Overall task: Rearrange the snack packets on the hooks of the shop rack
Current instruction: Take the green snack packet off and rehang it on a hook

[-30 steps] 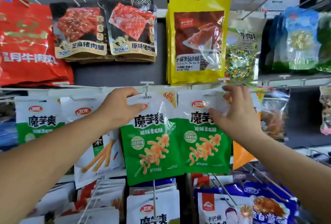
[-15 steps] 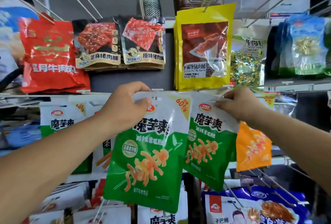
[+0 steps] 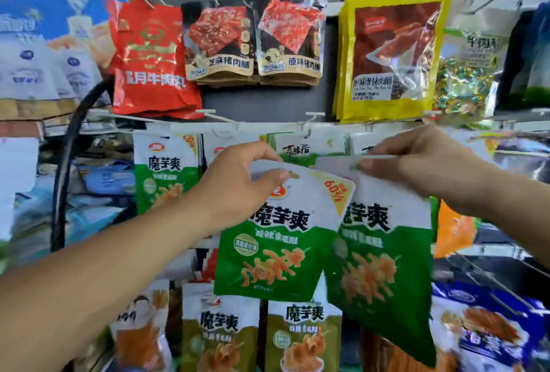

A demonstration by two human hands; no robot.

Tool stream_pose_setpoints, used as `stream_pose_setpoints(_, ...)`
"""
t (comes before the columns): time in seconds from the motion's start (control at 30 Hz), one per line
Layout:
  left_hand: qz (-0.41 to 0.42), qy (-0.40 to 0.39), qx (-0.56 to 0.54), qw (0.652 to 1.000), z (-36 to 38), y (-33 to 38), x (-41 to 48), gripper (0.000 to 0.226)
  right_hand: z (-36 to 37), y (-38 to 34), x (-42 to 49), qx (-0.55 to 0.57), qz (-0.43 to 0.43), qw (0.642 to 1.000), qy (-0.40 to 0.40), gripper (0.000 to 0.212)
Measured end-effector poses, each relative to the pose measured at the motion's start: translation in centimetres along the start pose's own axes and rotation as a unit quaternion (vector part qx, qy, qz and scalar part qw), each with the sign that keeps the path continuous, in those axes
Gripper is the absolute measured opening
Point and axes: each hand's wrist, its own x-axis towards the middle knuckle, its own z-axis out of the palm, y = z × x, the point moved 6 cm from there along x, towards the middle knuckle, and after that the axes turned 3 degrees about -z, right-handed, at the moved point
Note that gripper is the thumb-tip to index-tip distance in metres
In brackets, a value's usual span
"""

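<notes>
Lower now, left hand (image 3: 238, 190) pinches front green packet (image 3: 282, 240), right hand (image 3: 416, 169) pinches rear green packet (image 3: 384, 276)

held packets (image 3: 276, 240): white top, green bottom, orange skewer print | red bag (image 3: 150, 59) | yellow pouch (image 3: 393, 44), brown panel

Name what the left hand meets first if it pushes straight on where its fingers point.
Likely the white top of the right green snack packet that the right hand pinches, though depth is unclear.
</notes>
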Motion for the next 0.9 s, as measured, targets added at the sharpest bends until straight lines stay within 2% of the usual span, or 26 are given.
stream_pose_setpoints(0.13,-0.052,0.031,0.012,0.998,-4.4,-4.1,-2.8,0.007,5.3,-2.1,1.9,0.08,-0.005,0.996,-0.033,0.018)
stream_pose_setpoints(0.27,-0.097,0.11,0.034,0.989,-10.6,-8.9,-5.5,0.012,12.6,-5.7,5.2,0.117,-0.034,0.992,-0.03,0.018)
stream_pose_setpoints(0.47,-0.164,0.187,0.034,0.968,-19.1,-16.0,-7.1,0.01,23.4,-12.6,8.7,0.014,-0.122,0.99,-0.064,0.011)
stream_pose_setpoints(0.6,-0.15,0.206,0.067,0.965,-22.0,-19.2,-3.7,0.011,26.3,-15.2,11.0,0.016,-0.14,0.989,-0.046,0.016)
stream_pose_setpoints(0.73,-0.095,0.212,0.061,0.971,-22.7,-19.5,-0.1,0.01,27.2,-15.9,13.4,0.02,-0.134,0.99,-0.03,0.021)
stream_pose_setpoints(0.9,-0.088,0.208,0.037,0.974,-22.3,-20.7,3.0,0.013,27.8,-15.8,14.6,-0.051,-0.138,0.989,-0.036,0.022)
